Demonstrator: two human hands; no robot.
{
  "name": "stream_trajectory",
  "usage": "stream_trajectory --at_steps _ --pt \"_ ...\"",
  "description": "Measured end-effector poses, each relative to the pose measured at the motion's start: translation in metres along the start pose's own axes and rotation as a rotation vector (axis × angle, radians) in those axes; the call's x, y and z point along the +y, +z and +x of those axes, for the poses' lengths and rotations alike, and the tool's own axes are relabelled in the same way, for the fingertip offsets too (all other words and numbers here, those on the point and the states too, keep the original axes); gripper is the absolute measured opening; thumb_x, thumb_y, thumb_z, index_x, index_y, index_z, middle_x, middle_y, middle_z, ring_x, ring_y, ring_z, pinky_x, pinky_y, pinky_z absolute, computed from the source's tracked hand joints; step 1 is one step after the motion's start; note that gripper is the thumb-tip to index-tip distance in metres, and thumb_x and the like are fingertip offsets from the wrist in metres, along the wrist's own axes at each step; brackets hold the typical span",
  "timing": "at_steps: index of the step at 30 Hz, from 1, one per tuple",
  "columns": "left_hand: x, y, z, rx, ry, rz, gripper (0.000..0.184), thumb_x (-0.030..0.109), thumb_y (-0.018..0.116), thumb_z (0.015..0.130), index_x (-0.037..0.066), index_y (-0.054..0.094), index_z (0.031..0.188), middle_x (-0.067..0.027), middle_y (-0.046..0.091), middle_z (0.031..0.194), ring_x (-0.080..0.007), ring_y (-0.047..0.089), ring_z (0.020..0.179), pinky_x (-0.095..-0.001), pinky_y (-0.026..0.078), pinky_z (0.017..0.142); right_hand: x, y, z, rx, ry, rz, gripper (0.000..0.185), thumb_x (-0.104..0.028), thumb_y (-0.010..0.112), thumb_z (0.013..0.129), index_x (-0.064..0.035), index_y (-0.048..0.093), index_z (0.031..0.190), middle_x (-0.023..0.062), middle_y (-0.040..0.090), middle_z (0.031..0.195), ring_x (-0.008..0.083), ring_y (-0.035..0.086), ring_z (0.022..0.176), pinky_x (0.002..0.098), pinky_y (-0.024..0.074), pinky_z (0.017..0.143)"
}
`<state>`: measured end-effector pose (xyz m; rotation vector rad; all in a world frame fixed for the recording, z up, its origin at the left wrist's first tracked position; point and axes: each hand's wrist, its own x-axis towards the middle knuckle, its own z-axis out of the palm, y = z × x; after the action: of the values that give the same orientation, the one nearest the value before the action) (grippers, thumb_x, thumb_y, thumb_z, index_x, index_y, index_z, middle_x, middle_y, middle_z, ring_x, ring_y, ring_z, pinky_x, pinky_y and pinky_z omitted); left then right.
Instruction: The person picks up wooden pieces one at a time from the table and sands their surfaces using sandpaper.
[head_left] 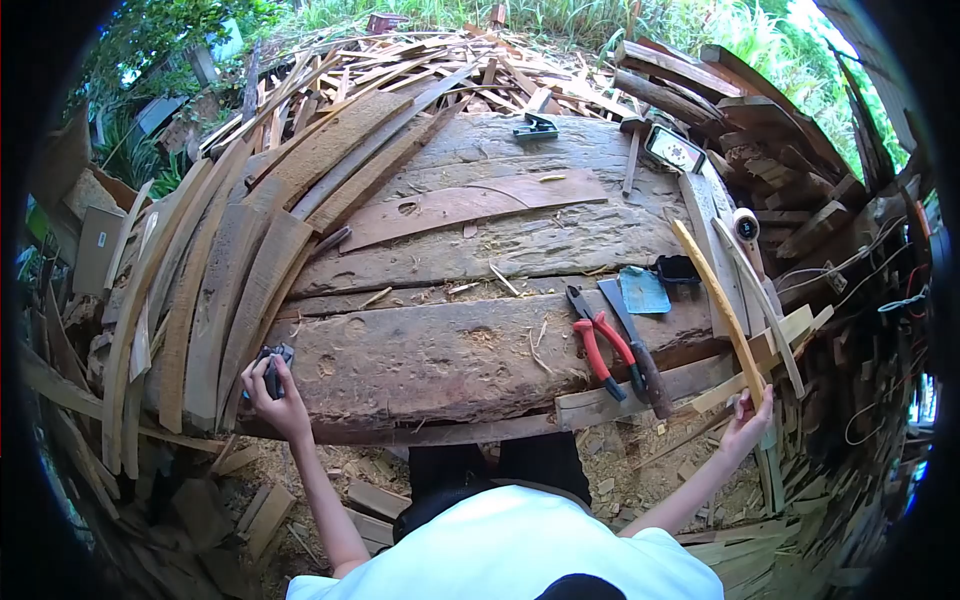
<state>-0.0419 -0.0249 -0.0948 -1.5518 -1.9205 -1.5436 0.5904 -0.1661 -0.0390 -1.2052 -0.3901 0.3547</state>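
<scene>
At the bench's left front corner, my left hand (pixel 277 402) is closed around a small dark tool (pixel 276 366) whose kind I cannot make out. My right hand (pixel 746 424) pinches the near end of a long, slightly curved yellowish wooden strip (pixel 722 303). That strip slants away from me over the right side of the wooden workbench (pixel 420 355). To the left of the strip lie red-handled pliers (pixel 602 345) and a wide-bladed tool with a brown wooden handle (pixel 640 350). A paler thin strip (pixel 757 300) rests just right of it.
Long boards (pixel 230 300) line the bench's left side. A flat plank (pixel 480 207) lies across the middle. Farther back are a hammer (pixel 632 158), a phone (pixel 676 150) and a dark clamp-like tool (pixel 536 127). Blue sandpaper-like sheet (pixel 645 290) and tape measure-like round object (pixel 746 224) sit right.
</scene>
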Motion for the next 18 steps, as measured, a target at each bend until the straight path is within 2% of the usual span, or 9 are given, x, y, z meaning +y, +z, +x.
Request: stream_trajectory --at_steps 4,7,9,10,12,14,16,17,18 --pt "-0.002 0.000 0.000 -0.003 0.010 0.025 0.018 0.015 0.066 0.094 -0.002 0.062 0.098 -0.0130 0.058 0.098 -0.0283 0.059 0.091 -0.0400 0.047 0.084 -0.011 0.024 -0.012 -0.011 -0.010 0.057 0.040 -0.032 0.054 0.102 0.0047 0.063 0.112 0.0003 0.049 0.067 0.0069 0.041 0.057 0.0204 0.0323 0.050" --pt "-0.001 0.001 0.000 -0.005 0.007 0.027 0.018 0.016 0.066 0.095 -0.002 0.062 0.098 -0.0131 0.058 0.098 -0.0287 0.059 0.092 -0.0403 0.047 0.084 -0.013 0.048 -0.023 0.079 -0.019 0.185 0.044 -0.038 0.057 0.099 0.0049 0.064 0.109 0.0005 0.049 0.068 0.0082 0.043 0.058 0.0220 0.0361 0.053" --pt "-0.001 0.001 0.000 0.004 0.019 0.034 0.019 0.017 0.066 0.095 -0.001 0.063 0.098 -0.0132 0.058 0.099 -0.0289 0.059 0.092 -0.0404 0.047 0.084 -0.009 0.054 -0.025 -0.077 -0.022 0.209 0.046 -0.042 0.059 0.097 0.0033 0.064 0.107 0.0017 0.051 0.075 0.0099 0.049 0.065 0.0241 0.0421 0.058" --pt "-0.001 0.001 0.000 -0.001 0.011 0.030 0.019 0.017 0.066 0.095 -0.001 0.063 0.098 -0.0132 0.058 0.099 -0.0290 0.059 0.093 -0.0403 0.047 0.084 -0.010 0.071 -0.033 -0.062 -0.019 0.137 0.046 -0.044 0.061 0.095 0.0011 0.063 0.103 0.0038 0.055 0.085 0.0114 0.055 0.073 0.0219 0.0480 0.065" --pt "0.000 0.001 0.000 -0.005 -0.001 0.036 0.020 0.018 0.066 0.095 -0.001 0.063 0.098 -0.0133 0.058 0.099 -0.0293 0.059 0.093 -0.0407 0.047 0.084 0.009 0.084 -0.037 -0.323 0.086 0.157 0.041 -0.041 0.060 0.096 0.0004 0.062 0.100 0.0054 0.057 0.092 0.0124 0.059 0.080 0.0206 0.0522 0.071" --pt "0.001 0.001 0.001 -0.003 -0.005 0.030 0.020 0.019 0.066 0.095 -0.001 0.062 0.098 -0.0134 0.058 0.099 -0.0294 0.059 0.093 -0.0409 0.047 0.084 0.036 0.109 -0.052 -0.419 0.052 0.136 0.037 -0.037 0.058 0.098 -0.0008 0.062 0.094 0.0061 0.059 0.092 0.0119 0.059 0.078 0.0194 0.0541 0.069" --pt "0.000 0.001 0.001 0.003 -0.009 0.028 0.020 0.019 0.066 0.095 -0.001 0.062 0.098 -0.0134 0.058 0.099 -0.0295 0.059 0.093 -0.0411 0.047 0.084 0.032 0.149 -0.079 -0.310 0.292 0.248 0.036 -0.034 0.056 0.100 -0.0006 0.064 0.090 0.0046 0.059 0.079 0.0078 0.055 0.063 0.0160 0.0458 0.052" --pt "0.000 0.002 0.001 -0.004 -0.031 0.022 0.021 0.019 0.066 0.095 -0.001 0.062 0.098 -0.0136 0.058 0.099 -0.0299 0.059 0.093 -0.0411 0.047 0.084 0.037 0.150 -0.080 -0.316 0.294 0.255 0.036 -0.034 0.056 0.100 -0.0006 0.064 0.090 0.0046 0.059 0.079 0.0078 0.055 0.063 0.0160 0.0458 0.052" --pt "0.000 0.001 0.000 -0.012 -0.053 0.017 0.021 0.020 0.066 0.095 0.000 0.062 0.098 -0.0138 0.058 0.099 -0.0303 0.059 0.093 -0.0412 0.047 0.085 0.045 0.151 -0.082 -0.462 0.361 0.248 0.035 -0.036 0.056 0.099 -0.0028 0.064 0.089 0.0037 0.061 0.080 0.0085 0.057 0.065 0.0184 0.0465 0.055"
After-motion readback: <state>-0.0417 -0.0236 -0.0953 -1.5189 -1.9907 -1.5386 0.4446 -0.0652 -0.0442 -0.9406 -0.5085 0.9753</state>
